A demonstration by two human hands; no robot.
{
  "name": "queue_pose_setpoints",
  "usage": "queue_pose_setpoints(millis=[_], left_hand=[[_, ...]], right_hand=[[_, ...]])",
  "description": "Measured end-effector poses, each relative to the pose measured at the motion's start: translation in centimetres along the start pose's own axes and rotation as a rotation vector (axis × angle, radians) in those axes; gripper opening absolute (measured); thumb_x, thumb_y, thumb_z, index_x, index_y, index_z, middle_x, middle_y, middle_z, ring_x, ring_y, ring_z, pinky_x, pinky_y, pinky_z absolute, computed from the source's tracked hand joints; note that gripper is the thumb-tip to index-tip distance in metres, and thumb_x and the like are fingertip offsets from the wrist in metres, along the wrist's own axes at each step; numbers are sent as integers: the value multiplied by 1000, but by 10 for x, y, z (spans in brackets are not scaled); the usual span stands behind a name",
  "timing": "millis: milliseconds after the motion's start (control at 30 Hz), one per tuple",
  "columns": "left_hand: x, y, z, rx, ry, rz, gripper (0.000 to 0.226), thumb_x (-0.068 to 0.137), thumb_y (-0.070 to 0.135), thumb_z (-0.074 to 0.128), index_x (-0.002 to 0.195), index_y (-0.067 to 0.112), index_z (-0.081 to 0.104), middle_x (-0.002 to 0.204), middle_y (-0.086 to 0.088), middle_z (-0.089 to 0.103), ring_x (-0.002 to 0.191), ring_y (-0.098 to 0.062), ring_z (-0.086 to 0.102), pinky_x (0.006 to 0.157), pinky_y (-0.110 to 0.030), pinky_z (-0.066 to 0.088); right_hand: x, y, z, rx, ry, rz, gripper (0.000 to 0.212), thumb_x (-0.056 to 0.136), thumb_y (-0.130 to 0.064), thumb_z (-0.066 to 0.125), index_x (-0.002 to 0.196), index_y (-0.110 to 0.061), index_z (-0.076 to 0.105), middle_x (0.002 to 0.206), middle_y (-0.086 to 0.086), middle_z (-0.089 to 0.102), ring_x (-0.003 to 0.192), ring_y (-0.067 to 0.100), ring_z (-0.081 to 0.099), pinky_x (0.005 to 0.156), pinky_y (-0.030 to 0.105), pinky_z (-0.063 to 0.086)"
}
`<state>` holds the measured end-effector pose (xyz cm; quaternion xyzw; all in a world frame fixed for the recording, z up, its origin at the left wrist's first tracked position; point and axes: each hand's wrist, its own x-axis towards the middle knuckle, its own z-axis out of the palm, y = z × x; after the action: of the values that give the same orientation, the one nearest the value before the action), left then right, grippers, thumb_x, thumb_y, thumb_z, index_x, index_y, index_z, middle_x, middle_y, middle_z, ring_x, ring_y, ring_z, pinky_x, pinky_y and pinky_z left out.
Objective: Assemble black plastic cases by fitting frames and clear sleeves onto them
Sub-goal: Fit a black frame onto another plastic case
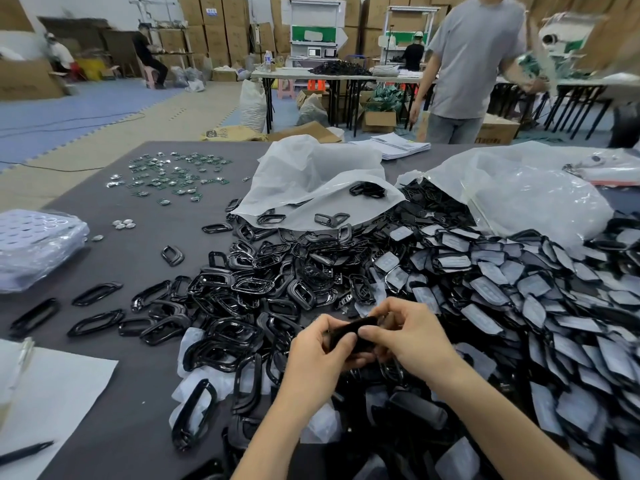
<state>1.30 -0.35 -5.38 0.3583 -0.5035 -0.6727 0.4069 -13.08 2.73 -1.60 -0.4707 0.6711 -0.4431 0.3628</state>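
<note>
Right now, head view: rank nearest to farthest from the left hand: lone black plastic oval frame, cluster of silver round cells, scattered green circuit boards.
1. lone black plastic oval frame, just left of the pile.
2. silver round cells, farther left.
3. green circuit boards, far left.

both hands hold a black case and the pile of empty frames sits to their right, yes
No: the head view shows the empty frames lying to their left. The left hand and right hand do hold the black case.
</note>
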Motion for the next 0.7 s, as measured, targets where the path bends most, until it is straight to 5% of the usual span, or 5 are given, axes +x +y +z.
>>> queue_pose_setpoints(millis=[300,467,567,700], left_hand=[[-1,9,-17,63,-133,-88,23,98,-7,39,104,5,58,82,-9,75,63,-23,71,56,-25,56],[6,15,-29,-55,153,-9,21,98,-9,38,102,3,55,96,-15,71,66,-27,73,54,-25,57],[10,19,-45,-103,303,69,20,99,-6,38,105,2,54,100,-11,72,74,-30,74,56,-23,57],[10,21,-51,-148,358,115,19,99,-5,39,106,2,55,98,-10,74,76,-32,73,58,-23,58]], right_hand=[[26,-21,10,-405,-212,-192,3,83,-10,71,83,-11,74,65,3,68,46,7,57,47,18,48],[44,-35,-2,-344,-173,-182,10,90,-7,62,89,-6,73,63,2,67,53,13,61,58,27,53],[43,-28,1,-737,-314,-344,11,85,-14,66,88,-14,76,77,1,74,67,9,63,71,17,48],[32,-8,22,-982,-407,-396,19,83,-14,60,97,-17,74,97,3,72,94,21,64,80,27,46]])
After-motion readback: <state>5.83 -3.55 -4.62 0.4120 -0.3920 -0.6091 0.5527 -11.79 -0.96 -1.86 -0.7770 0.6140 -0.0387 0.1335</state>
